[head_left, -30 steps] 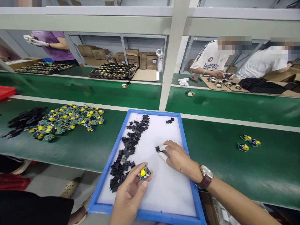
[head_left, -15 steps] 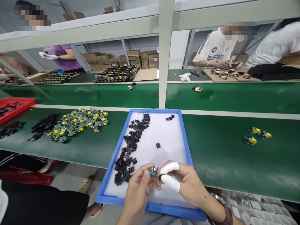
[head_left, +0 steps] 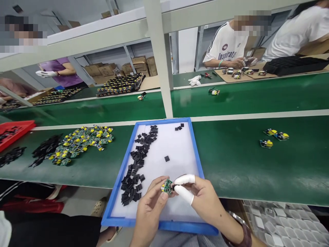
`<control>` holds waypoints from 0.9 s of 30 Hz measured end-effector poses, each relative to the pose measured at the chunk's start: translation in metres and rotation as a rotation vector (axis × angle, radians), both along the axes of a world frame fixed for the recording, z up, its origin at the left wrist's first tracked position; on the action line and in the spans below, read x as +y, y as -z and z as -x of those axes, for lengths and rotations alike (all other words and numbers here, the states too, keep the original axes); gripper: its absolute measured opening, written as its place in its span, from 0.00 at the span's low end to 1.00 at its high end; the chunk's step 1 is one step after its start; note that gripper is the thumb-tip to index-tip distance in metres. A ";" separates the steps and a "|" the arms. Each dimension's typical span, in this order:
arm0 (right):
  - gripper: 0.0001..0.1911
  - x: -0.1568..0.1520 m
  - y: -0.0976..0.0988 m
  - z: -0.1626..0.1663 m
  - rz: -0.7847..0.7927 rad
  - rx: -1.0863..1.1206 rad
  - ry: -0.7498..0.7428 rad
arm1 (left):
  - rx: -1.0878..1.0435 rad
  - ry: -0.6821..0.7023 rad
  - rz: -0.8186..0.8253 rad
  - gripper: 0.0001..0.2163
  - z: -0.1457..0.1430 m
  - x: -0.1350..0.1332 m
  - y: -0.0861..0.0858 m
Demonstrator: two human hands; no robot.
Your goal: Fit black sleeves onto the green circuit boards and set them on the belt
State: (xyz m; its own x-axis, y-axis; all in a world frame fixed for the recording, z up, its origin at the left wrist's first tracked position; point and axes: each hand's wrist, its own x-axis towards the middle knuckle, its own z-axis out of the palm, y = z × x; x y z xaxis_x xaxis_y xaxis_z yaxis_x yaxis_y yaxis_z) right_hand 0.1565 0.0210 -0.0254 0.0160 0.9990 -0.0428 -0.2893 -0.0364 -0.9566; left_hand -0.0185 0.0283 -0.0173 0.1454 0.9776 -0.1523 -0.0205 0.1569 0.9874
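Over the near end of the blue tray (head_left: pixel 164 120), your two hands have come together. A second ago your right hand (head_left: pixel 205 202) lay stretched out flat on the white tray floor, its capped fingers at the loose black pieces in the middle. Your left hand (head_left: pixel 151 209) waited lower down with the small circuit board (head_left: pixel 167 186). Now the right hand has drawn back to meet it, and a single loose piece (head_left: pixel 167 158) lies alone where you reached. As I judge it, the fetching is over and the work now sits at your fingertips, with board and piece brought against each other.

Your left hand is closed on the board, thumb on the near side and fingers curled behind, holding it tilted just above the tray. Your right hand is closed too. Its two white finger cots (head_left: pixel 185 179) pinch a black piece (head_left: pixel 174 187) right at the board's edge. The piece is so small and so covered that I cannot tell how it sits against the board. Your right wrist is bent inward, and the wristwatch (head_left: pixel 244 233) is low in the picture.

The long scatter of black pieces (head_left: pixel 138 161) runs up the tray's left half. The heap of boards (head_left: pixel 82 142) lies well to your left on the green surface (head_left: pixel 244 164). Three boards (head_left: pixel 273 135) sit apart on your right.
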 end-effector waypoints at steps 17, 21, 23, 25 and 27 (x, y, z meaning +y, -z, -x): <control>0.10 -0.002 -0.003 -0.002 0.023 0.070 -0.067 | -0.178 0.063 0.043 0.19 -0.001 -0.004 -0.005; 0.16 -0.006 -0.001 -0.001 0.066 0.033 0.003 | -0.326 0.011 0.140 0.14 -0.003 -0.007 -0.003; 0.14 -0.008 -0.002 -0.002 0.039 0.027 -0.004 | -0.337 0.000 0.146 0.14 -0.003 -0.007 -0.001; 0.09 -0.011 -0.005 -0.003 -0.017 0.002 -0.011 | -0.294 -0.024 0.119 0.16 -0.001 -0.007 0.000; 0.05 -0.013 -0.008 -0.004 -0.064 -0.053 -0.001 | -0.249 -0.015 0.074 0.15 0.002 -0.008 0.001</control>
State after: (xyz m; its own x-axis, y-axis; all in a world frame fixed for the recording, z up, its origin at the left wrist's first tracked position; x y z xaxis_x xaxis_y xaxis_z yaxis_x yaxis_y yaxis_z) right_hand 0.1601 0.0080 -0.0175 0.0156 0.9996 0.0224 -0.2382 0.0255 -0.9709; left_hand -0.0200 0.0205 -0.0180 0.1733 0.9674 -0.1849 -0.2644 0.2265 0.9374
